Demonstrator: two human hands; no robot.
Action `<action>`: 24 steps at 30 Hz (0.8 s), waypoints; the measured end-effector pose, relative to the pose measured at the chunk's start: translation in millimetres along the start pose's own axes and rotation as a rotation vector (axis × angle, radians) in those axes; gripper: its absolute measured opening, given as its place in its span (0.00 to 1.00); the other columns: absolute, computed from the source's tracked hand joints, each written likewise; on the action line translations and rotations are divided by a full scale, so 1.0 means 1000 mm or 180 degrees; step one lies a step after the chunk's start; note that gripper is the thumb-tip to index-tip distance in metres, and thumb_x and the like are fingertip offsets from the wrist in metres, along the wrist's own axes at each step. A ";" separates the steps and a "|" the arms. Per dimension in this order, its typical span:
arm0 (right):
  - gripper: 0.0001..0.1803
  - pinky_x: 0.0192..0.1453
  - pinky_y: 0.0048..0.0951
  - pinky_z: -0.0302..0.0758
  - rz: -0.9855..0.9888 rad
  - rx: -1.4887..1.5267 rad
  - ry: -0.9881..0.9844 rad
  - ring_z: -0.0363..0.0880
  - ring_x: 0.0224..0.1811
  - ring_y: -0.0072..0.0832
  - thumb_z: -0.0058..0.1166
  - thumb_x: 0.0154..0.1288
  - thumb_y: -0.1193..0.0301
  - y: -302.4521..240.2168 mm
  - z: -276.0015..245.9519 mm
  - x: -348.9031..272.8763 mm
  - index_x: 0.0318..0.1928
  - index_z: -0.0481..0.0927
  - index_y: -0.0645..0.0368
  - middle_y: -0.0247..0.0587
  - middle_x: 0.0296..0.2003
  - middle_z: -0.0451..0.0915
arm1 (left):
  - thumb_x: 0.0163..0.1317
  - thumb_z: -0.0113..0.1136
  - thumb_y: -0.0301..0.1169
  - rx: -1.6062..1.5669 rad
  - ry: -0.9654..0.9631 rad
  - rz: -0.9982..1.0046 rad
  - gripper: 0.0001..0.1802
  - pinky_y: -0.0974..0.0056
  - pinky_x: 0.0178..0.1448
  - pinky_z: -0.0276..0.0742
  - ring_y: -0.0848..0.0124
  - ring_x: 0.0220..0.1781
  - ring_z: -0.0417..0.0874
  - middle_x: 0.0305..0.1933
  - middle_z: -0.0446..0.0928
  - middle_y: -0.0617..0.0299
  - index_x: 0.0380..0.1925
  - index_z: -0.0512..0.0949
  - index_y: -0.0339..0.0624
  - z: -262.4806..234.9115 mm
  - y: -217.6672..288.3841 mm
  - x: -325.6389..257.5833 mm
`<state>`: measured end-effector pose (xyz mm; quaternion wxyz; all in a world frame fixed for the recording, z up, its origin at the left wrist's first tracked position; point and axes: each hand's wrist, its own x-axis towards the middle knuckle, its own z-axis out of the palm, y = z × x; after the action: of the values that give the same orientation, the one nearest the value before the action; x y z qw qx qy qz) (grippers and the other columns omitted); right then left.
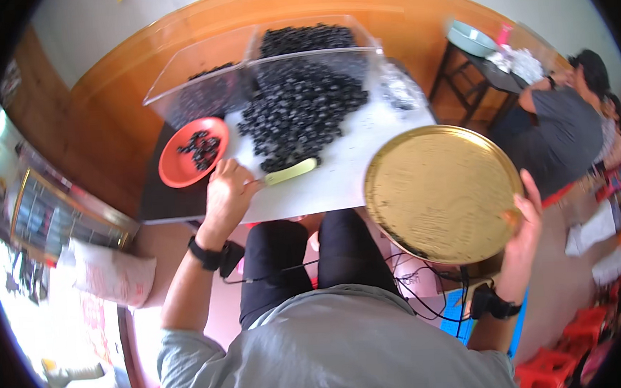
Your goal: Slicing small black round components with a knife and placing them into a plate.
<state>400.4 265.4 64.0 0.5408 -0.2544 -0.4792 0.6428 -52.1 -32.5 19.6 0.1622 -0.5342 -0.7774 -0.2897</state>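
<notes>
My left hand is at the table's near edge, beside an orange-red bowl holding a few small dark pieces. Its fingers are closed on the thin end of a tool with a curved light green handle; the tool's exact kind is unclear. My right hand grips the right rim of a large round gold tray, tilted toward me off the table's right corner. Small dark bits cling to the tray's lower rim. A heap of shiny black pieces covers the middle of the white tabletop.
Behind the heap stand clear plastic bins with more black pieces. A crumpled clear bag lies at the right. A person sits by a dark side table bearing a pale basin. Black cables hang by my right leg.
</notes>
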 end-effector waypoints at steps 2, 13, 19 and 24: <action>0.32 0.67 0.41 0.76 0.0123 0.0152 -0.0134 0.80 0.61 0.40 0.51 0.62 0.78 0.000 0.003 0.002 0.69 0.71 0.63 0.52 0.60 0.79 | 0.49 0.71 0.31 -0.0067 0.0089 -0.0106 0.10 0.51 0.48 0.75 0.52 0.43 0.77 0.33 0.75 0.54 0.25 0.80 0.38 -0.001 -0.004 -0.003; 0.17 0.61 0.32 0.78 0.0044 -0.0172 -0.0055 0.82 0.55 0.30 0.52 0.74 0.76 0.094 0.060 0.022 0.61 0.78 0.63 0.44 0.55 0.82 | 0.54 0.70 0.27 -0.0301 0.0337 -0.0452 0.08 0.56 0.47 0.76 0.57 0.44 0.79 0.35 0.78 0.56 0.32 0.82 0.38 -0.015 -0.024 -0.012; 0.17 0.60 0.27 0.74 -0.0223 -0.1423 0.0163 0.79 0.53 0.24 0.56 0.74 0.71 0.108 0.078 0.022 0.60 0.80 0.60 0.37 0.53 0.82 | 0.53 0.75 0.32 -0.0717 0.1931 -0.2196 0.19 0.65 0.40 0.80 0.72 0.32 0.81 0.36 0.81 0.59 0.44 0.84 0.37 -0.049 -0.111 -0.048; 0.20 0.61 0.26 0.73 -0.0176 -0.1363 0.0096 0.78 0.54 0.23 0.59 0.74 0.67 0.117 0.076 0.004 0.62 0.78 0.59 0.38 0.56 0.81 | 0.56 0.71 0.30 -0.1952 0.1744 -0.3516 0.36 0.68 0.17 0.74 0.69 0.22 0.80 0.38 0.81 0.50 0.62 0.71 0.24 -0.084 -0.144 -0.034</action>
<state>282.5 248.1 -8.9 0.4989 -0.3598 -0.6035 0.5073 -177.1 -147.8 26.5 0.0229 0.0111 -0.7496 -0.6614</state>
